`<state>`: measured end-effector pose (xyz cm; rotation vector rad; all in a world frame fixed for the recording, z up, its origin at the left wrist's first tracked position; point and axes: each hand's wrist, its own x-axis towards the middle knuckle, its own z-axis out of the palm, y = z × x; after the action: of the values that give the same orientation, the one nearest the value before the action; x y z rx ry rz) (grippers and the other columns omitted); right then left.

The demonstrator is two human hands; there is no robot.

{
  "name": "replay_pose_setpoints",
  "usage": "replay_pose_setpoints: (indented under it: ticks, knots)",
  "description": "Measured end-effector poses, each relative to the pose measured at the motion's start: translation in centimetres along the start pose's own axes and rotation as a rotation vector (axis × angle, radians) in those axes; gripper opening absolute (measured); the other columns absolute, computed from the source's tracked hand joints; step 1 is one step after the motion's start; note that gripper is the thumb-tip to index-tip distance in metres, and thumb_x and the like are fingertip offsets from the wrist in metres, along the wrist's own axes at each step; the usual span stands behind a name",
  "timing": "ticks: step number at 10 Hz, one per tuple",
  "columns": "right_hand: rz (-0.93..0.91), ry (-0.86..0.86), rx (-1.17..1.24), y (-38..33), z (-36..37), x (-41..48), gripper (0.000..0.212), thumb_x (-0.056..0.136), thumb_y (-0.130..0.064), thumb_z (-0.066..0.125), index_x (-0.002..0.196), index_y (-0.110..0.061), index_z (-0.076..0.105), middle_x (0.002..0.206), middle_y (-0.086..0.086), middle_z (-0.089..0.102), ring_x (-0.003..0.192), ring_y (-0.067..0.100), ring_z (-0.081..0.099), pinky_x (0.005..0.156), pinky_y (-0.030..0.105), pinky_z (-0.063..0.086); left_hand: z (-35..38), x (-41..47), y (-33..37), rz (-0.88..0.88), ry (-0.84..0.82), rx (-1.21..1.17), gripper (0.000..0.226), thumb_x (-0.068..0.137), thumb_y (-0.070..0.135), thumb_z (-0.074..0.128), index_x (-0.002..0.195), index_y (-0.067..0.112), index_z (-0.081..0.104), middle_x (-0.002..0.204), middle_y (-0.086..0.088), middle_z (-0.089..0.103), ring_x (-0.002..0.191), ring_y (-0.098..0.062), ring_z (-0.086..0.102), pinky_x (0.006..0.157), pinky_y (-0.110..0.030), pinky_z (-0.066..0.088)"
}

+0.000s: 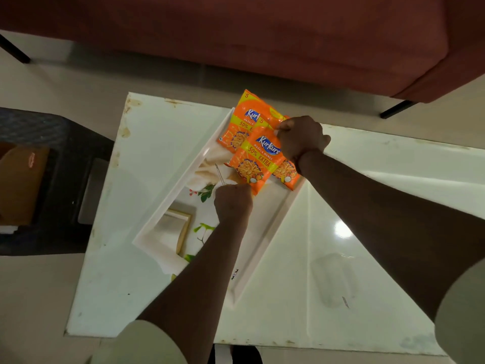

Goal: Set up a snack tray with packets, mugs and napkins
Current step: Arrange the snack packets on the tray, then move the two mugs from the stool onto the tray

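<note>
A white rectangular tray (181, 179) with a printed floral base lies at an angle on the white table (367, 206). Three orange snack packets overlap at its far end. My right hand (301, 139) pinches the top edge of the front packet (258, 160). My left hand (233, 202) is closed at that packet's bottom corner. A second packet (242, 119) lies behind it, and a third packet (287, 173) shows under my right wrist. No mug is in view, and no napkin can be told apart on the tray.
A dark red sofa (262, 40) runs along the far side of the table. A dark chair (52, 166) with brown items stands at the left. The table's right half shows glare and a faint smudge.
</note>
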<state>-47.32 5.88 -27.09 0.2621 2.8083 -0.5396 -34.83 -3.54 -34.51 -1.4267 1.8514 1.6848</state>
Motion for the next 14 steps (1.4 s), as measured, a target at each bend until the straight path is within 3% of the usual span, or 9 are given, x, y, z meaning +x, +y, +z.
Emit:
replay_pose_setpoints:
  ticks: [2, 3, 4, 5, 6, 7, 8, 11, 14]
  knots:
    - [-0.06, 0.129, 0.199, 0.4, -0.7, -2.4, 0.042, 0.086, -0.049, 0.064, 0.125, -0.032, 0.064, 0.124, 0.002, 0.063, 0.12, 0.026, 0.053, 0.1, 0.045, 0.037, -2.2, -1.6, -0.8, 0.149, -0.076, 0.077, 0.028, 0.082, 0.036, 0.064, 0.066, 0.013, 0.065, 0.056, 0.001, 0.064, 0.045, -0.01, 0.065, 0.054, -0.038, 0.061]
    - [-0.134, 0.245, 0.313, 1.0, -0.3, -7.2, 0.044, 0.086, -0.047, 0.065, 0.127, -0.03, 0.062, 0.128, 0.0, 0.059, 0.122, 0.022, 0.05, 0.096, 0.04, 0.036, -5.6, -3.7, -2.8, 0.389, 0.002, 0.376, 0.025, 0.087, 0.037, 0.062, 0.082, 0.015, 0.071, 0.065, 0.006, 0.063, 0.071, -0.02, 0.068, 0.064, -0.03, 0.049]
    - [-0.214, 0.23, 0.275, 1.3, 0.9, -12.5, 0.045, 0.089, -0.047, 0.061, 0.129, -0.026, 0.06, 0.133, 0.0, 0.058, 0.126, 0.023, 0.048, 0.095, 0.038, 0.036, -10.1, -6.8, -5.1, 0.651, 0.094, 0.533, 0.025, 0.087, 0.024, 0.064, 0.112, 0.02, 0.065, 0.098, 0.006, 0.066, 0.095, -0.014, 0.062, 0.078, -0.03, 0.051]
    - [-0.306, 0.123, 0.112, 0.7, 2.2, -16.7, 0.051, 0.092, -0.049, 0.056, 0.137, -0.024, 0.053, 0.145, 0.003, 0.051, 0.136, 0.026, 0.043, 0.104, 0.044, 0.037, -14.3, -8.8, -7.0, 0.874, 0.181, 0.813, 0.052, 0.083, 0.02, 0.069, 0.132, 0.013, 0.052, 0.132, -0.008, 0.058, 0.124, -0.026, 0.054, 0.093, -0.039, 0.052]
    - [-0.368, 0.07, 0.001, -0.6, 2.7, -19.7, 0.064, 0.095, -0.055, 0.045, 0.15, -0.023, 0.034, 0.161, 0.003, 0.03, 0.149, 0.027, 0.025, 0.114, 0.047, 0.029, -18.2, -9.3, -6.6, 0.847, 0.221, 0.99, 0.068, 0.091, 0.036, 0.056, 0.149, 0.009, 0.032, 0.16, -0.014, 0.026, 0.149, -0.032, 0.022, 0.115, -0.049, 0.032]
    - [-0.41, 0.02, -0.083, -1.8, 2.8, -21.7, 0.074, 0.096, -0.058, 0.039, 0.157, -0.023, 0.014, 0.167, 0.001, 0.009, 0.154, 0.023, 0.004, 0.119, 0.049, 0.02, -22.0, -9.3, -5.4, 0.86, 0.251, 1.059, 0.072, 0.097, 0.044, 0.041, 0.155, 0.01, 0.015, 0.165, -0.012, 0.005, 0.152, -0.03, 0.004, 0.119, -0.051, 0.02]
    - [-0.444, 0.017, -0.162, -2.7, 2.6, -23.4, 0.077, 0.096, -0.058, 0.038, 0.158, -0.022, 0.01, 0.168, 0.001, 0.001, 0.155, 0.023, -0.003, 0.121, 0.05, 0.018, -25.0, -9.0, -4.0, 0.866, 0.243, 1.068, 0.077, 0.095, 0.047, 0.045, 0.155, 0.009, 0.016, 0.165, -0.013, 0.005, 0.152, -0.03, 0.004, 0.119, -0.053, 0.021]
    - [-0.381, 0.025, -0.228, -8.1, -0.2, -32.8, 0.082, 0.096, -0.058, 0.042, 0.159, -0.026, 0.001, 0.168, 0.001, 0.0, 0.155, 0.023, -0.004, 0.122, 0.05, 0.014, -35.5, -12.8, -0.9, 1.002, 0.054, 1.165, 0.083, 0.095, 0.054, 0.04, 0.156, 0.009, 0.006, 0.165, -0.013, -0.001, 0.152, -0.029, -0.001, 0.122, -0.046, 0.013]
    - [-0.225, 0.123, -0.154, -14.7, -3.2, -40.5, 0.08, 0.096, -0.061, 0.038, 0.158, -0.022, 0.008, 0.168, 0.004, 0.006, 0.155, 0.025, 0.001, 0.121, 0.051, 0.016, -43.8, -17.3, 0.9, 0.984, -0.03, 1.174, 0.082, 0.097, 0.052, 0.041, 0.156, 0.009, 0.005, 0.165, -0.013, 0.0, 0.152, -0.029, -0.001, 0.121, -0.049, 0.019]
